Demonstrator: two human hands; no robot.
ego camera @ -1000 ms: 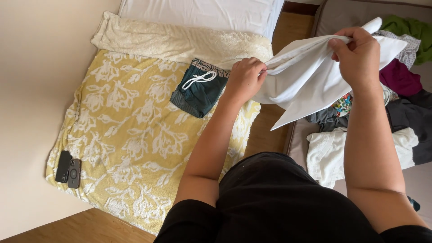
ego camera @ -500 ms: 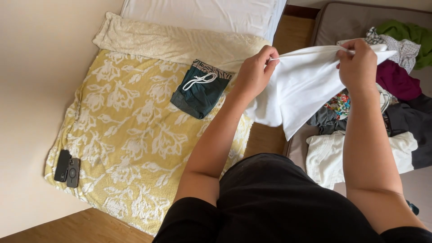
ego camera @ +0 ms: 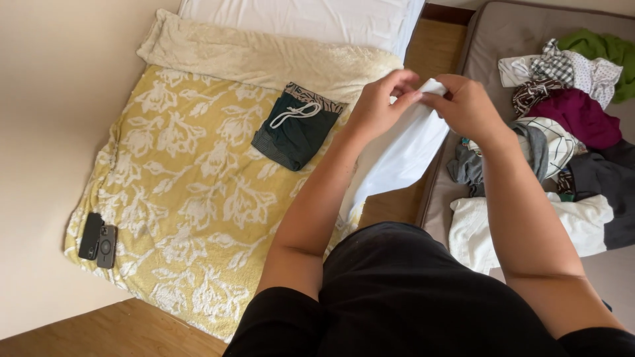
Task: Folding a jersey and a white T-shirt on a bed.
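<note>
pinching white garment (ego camera: 403,155) top edge in my left hand (ego camera: 378,109) and right hand (ego camera: 466,106); loose grip could drop it off the bed (ego camera: 178,192).

White garment (ego camera: 403,152), yellow bedspread (ego camera: 178,198) with white floral pattern, dark green folded shorts (ego camera: 294,132), white drawstring (ego camera: 296,112).

Both hands, left (ego camera: 380,106) and right (ego camera: 466,106), pinch the top of a white garment (ego camera: 400,155) hanging over the bed (ego camera: 172,192) edge. Folded green shorts (ego camera: 294,129) lie nearby; two phones (ego camera: 98,237) rest at the corner.
</note>
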